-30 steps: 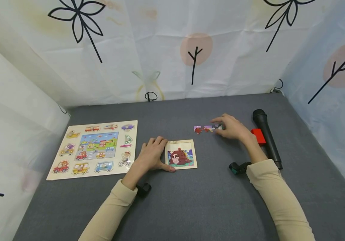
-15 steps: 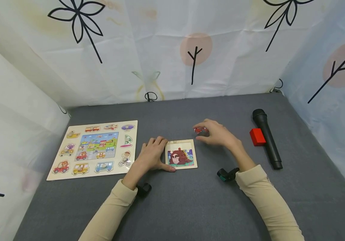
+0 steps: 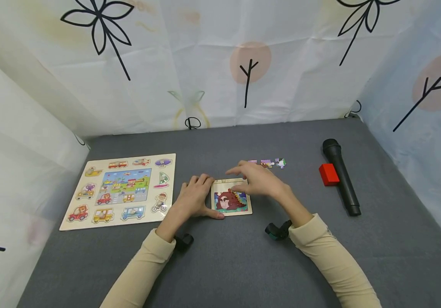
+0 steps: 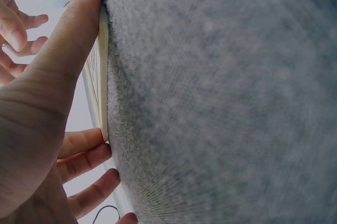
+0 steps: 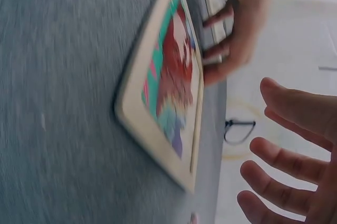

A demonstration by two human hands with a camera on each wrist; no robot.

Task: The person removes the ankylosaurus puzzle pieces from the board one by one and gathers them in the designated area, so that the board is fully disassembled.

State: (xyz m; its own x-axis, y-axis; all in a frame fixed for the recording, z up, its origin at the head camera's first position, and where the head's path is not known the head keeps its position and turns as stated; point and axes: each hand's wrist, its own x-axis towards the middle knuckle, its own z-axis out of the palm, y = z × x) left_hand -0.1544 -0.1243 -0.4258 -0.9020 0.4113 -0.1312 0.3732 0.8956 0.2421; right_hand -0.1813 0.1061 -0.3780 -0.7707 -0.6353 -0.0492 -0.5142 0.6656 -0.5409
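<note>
In the head view a small wooden puzzle board (image 3: 250, 207) lies flat at mid-table, partly filled with a red-brown animal picture. My left hand (image 3: 195, 196) holds it at its left side, the thumb on the near corner and the fingers at the far corner. Over the board's upper right part hovers my right hand (image 3: 261, 181). Its fingers are loosely spread and nothing shows between them in the right wrist view. Behind that hand lie a few loose jigsaw pieces (image 3: 280, 162), one of them partly hidden by it.
A larger wooden puzzle (image 3: 168, 171) with vehicle pictures lies to the left. On the right a black microphone (image 3: 343, 184) lies beside a red block (image 3: 329, 174). White printed cloth walls (image 3: 205, 64) bound the grey table (image 3: 224, 265).
My right hand has moved left and nearer, from the loose pieces to above the small board, uncovering the right-hand pieces. The left hand and the board have stayed in place.
</note>
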